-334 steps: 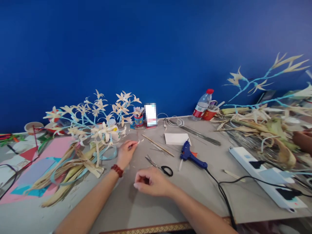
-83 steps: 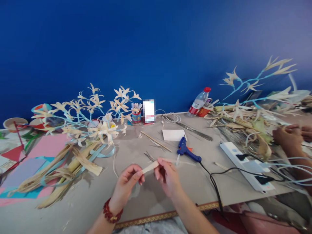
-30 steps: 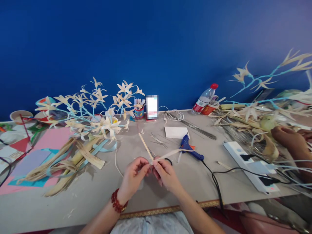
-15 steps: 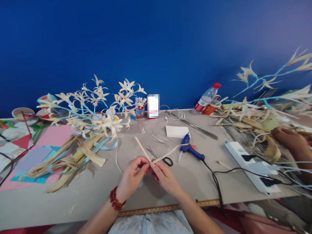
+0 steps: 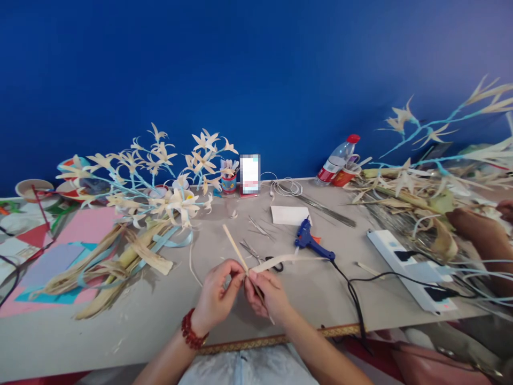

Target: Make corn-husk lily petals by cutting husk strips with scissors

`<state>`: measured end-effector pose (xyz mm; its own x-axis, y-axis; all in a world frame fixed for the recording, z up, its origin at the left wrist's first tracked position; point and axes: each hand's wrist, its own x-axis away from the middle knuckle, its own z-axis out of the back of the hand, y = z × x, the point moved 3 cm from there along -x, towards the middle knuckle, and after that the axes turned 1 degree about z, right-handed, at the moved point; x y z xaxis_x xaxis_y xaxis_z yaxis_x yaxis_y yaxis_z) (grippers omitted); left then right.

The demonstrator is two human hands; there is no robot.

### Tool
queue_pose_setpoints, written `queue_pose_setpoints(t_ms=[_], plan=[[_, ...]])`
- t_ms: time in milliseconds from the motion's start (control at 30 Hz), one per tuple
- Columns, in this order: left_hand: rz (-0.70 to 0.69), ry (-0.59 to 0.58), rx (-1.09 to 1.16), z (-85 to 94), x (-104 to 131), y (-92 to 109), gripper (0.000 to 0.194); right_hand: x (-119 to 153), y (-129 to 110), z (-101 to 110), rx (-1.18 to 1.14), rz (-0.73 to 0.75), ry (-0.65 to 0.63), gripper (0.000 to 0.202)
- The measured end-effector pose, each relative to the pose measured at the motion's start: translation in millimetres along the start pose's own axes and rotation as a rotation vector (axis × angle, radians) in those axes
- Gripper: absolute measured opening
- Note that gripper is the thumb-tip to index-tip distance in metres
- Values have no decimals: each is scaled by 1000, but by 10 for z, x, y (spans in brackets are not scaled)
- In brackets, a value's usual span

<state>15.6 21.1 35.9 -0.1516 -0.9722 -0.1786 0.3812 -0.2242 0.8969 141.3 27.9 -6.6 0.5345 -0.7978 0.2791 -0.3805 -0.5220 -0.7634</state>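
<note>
A thin pale stick (image 5: 233, 243) slants up and to the left from between my two hands. My left hand (image 5: 218, 289) is closed, thumb and fingertips pinching at the stick where a pale, flat strip (image 5: 286, 258) meets it. My right hand (image 5: 267, 294) is closed beside it, thumb on the strip's near end; the stick's thin lower part shows below the fingers. The strip's free end runs right, past the blue glue gun (image 5: 310, 240). Just beyond my hands lie scissors (image 5: 274, 265) with black handles, partly covered by the strip.
Pale artificial flowers (image 5: 160, 155) and dried husks (image 5: 132, 256) are at the left. A white power strip (image 5: 404, 272) with black cords lies at the right. Farther right is another person's hand (image 5: 476, 227). A bottle (image 5: 336, 163) and a phone (image 5: 250, 174) stand at the wall.
The strip's free end has dropped and extended to the right, now nearly level. My right hand has turned, and the stick's lower part shows below it. The view has shifted slightly.
</note>
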Motion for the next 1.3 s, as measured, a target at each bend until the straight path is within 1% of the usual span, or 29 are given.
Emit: queue_pose_setpoints(t_ms=[167,233,267,333,400,467,533,600,633,700,800,900,967,1033,1133,1200,1300], plan=[[132,-26,237,-41,12,-61,18,22,6,-48,-231,-51,-174,44],[190,-39,357,-67,7,-93,19,30,3,-35,-246,-66,-203,45],[214,-41,408,-78,4,-107,19,32,-3,-20,-218,-56,-193,45],[242,-34,458,-93,2,-125,18,35,-35,22,-61,27,-113,46],[239,-16,436,-96,6,-126,18,47,-95,54,196,171,5,49],[218,9,364,-90,16,-118,18,69,-162,45,468,305,91,52],[193,31,286,-81,27,-111,17,85,-208,7,659,383,120,51],[172,43,236,-71,37,-113,16,88,-224,-33,735,405,116,49],[161,47,223,-65,41,-115,16,84,-220,-48,726,400,109,49],[137,54,205,-52,52,-121,15,69,-190,-64,621,344,97,50],[120,73,204,-34,70,-126,15,45,-119,-70,322,180,72,49],[148,76,271,-34,79,-137,16,39,-81,-99,41,33,-32,45],[170,71,323,-38,77,-146,16,42,-84,-113,-55,-31,-100,45],[186,51,372,-40,70,-155,17,47,-109,-109,-57,-33,-113,46],[171,-2,445,-24,52,-146,17,59,-180,-88,68,67,-65,46],[112,-9,477,6,34,-115,15,71,-226,-78,175,132,-30,47],[-4,4,465,45,4,-46,20,77,-263,-61,328,181,2,49]])
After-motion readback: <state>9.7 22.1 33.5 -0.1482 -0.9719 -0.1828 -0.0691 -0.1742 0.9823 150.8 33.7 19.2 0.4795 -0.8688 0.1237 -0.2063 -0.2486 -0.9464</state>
